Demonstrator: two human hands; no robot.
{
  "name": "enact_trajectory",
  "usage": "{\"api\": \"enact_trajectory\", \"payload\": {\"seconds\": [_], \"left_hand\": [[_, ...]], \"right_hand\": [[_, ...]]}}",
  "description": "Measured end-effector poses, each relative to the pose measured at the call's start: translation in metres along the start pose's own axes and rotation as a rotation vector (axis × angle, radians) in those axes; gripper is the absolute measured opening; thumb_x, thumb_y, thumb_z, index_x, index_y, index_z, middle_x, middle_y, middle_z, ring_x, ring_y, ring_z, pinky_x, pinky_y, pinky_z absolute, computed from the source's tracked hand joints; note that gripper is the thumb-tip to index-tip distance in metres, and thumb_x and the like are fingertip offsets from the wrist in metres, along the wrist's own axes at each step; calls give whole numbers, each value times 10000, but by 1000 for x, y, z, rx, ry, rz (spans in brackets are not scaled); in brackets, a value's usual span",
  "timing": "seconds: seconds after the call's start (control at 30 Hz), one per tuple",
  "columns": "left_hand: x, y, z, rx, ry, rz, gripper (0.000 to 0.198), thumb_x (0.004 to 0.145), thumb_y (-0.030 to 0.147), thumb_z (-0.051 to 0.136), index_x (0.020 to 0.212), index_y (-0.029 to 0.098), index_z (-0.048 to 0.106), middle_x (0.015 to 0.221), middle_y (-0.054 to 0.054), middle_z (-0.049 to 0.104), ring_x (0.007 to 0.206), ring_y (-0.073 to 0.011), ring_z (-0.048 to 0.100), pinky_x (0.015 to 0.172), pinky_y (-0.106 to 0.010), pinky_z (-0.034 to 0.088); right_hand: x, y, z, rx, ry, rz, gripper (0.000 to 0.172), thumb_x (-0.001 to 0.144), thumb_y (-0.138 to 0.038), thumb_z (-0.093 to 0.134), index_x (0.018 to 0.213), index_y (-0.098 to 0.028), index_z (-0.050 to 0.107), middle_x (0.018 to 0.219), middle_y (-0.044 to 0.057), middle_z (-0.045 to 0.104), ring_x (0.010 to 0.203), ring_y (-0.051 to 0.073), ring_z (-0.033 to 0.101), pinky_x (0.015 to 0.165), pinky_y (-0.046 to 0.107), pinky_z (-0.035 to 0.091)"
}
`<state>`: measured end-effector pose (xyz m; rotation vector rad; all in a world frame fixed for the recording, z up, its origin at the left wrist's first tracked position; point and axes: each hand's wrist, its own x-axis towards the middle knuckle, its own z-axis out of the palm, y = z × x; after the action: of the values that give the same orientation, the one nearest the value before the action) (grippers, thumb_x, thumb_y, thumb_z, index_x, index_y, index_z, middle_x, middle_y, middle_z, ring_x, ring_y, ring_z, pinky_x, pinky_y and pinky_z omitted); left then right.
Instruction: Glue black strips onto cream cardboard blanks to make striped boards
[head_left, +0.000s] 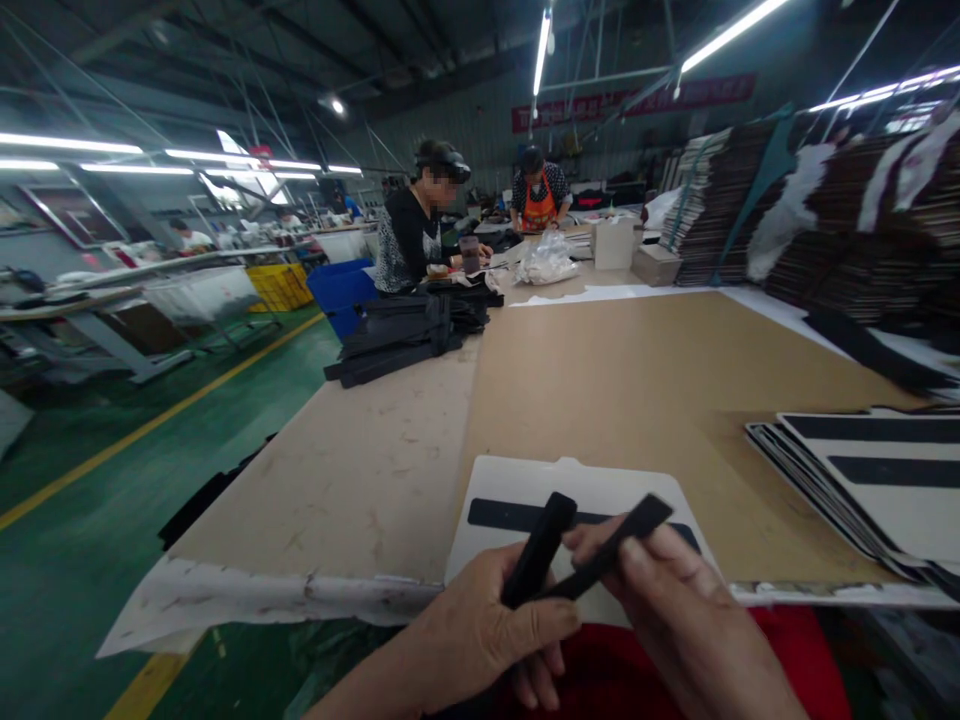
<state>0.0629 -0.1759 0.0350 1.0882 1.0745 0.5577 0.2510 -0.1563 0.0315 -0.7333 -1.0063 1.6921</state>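
Observation:
My left hand is closed around a bundle of black strips, which stands up between thumb and fingers. One black strip slants away from that bundle, and my right hand pinches it near its far end. Under both hands, at the table's front edge, lies a white panel with rounded corners. A dark band runs across this panel, partly hidden by the strips and fingers.
Several white panels with dark bands are stacked at the right. A pile of black strips lies on the table at the far left. Two people work farther back, near a blue bin and a clear plastic bag.

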Motion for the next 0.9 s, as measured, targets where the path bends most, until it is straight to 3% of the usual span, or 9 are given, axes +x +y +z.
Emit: {"api": "enact_trajectory", "payload": {"seconds": [0.07,0.17,0.23,0.3,0.4,0.47,0.63,0.77,0.9], "left_hand": [[-16,9,-7,122,36,-76,499,732,536,719,1009,163,537,726,-7,669,630,-152,655,523,-211,467],[-44,28,-15,467,83,-169,316,711,406,737,897,186,608,746,21,668,684,-146,628,577,-221,431],[-57,39,-20,732,143,-143,169,748,337,684,842,205,637,760,28,668,707,-149,609,609,-239,414],[-61,44,-26,941,245,-49,69,790,230,589,840,214,635,816,17,667,767,-164,597,675,-267,424],[-45,39,-37,1177,355,92,250,720,61,493,887,202,614,976,-23,636,934,-208,561,827,-345,452],[-25,32,-45,1288,393,147,343,702,27,468,963,196,613,1068,-48,606,1034,-243,521,894,-404,462],[15,15,-57,1407,418,181,375,790,47,443,1118,158,586,1162,-85,581,1107,-261,488,964,-426,485],[20,5,-60,1412,427,192,405,784,74,493,1180,128,557,1179,-98,576,1101,-259,492,985,-420,488],[20,-6,-63,1428,443,262,420,802,77,482,1217,111,539,1178,-105,577,1082,-253,500,966,-402,502]], "right_hand": [[3,-28,-15,47,128,-101,154,862,-388,648,836,-238,672,806,36,621,823,190,632,741,320,553],[13,-74,-43,59,190,-176,128,797,-360,731,866,-273,666,688,-17,512,539,90,513,467,201,456],[26,-95,-55,-70,198,-134,201,752,-387,776,892,-281,677,653,-25,505,457,60,431,381,184,345],[44,-103,-57,-289,170,-5,279,714,-434,797,917,-277,688,633,-19,544,443,65,424,377,197,315],[77,-90,-41,-588,-23,241,334,718,-451,764,976,-259,673,724,-3,644,530,106,521,452,220,386],[99,-71,-25,-719,-173,308,269,760,-423,703,949,-237,654,781,-3,668,596,120,557,514,230,422],[140,-27,4,-959,-374,241,137,808,-304,587,870,-205,658,701,-28,622,579,103,505,547,225,391],[158,-6,13,-1070,-415,269,194,826,-274,553,933,-203,698,640,-35,604,542,106,481,523,230,360],[166,8,17,-1156,-489,192,244,830,-238,543,970,-196,738,835,11,725,727,152,611,667,253,442]]}}
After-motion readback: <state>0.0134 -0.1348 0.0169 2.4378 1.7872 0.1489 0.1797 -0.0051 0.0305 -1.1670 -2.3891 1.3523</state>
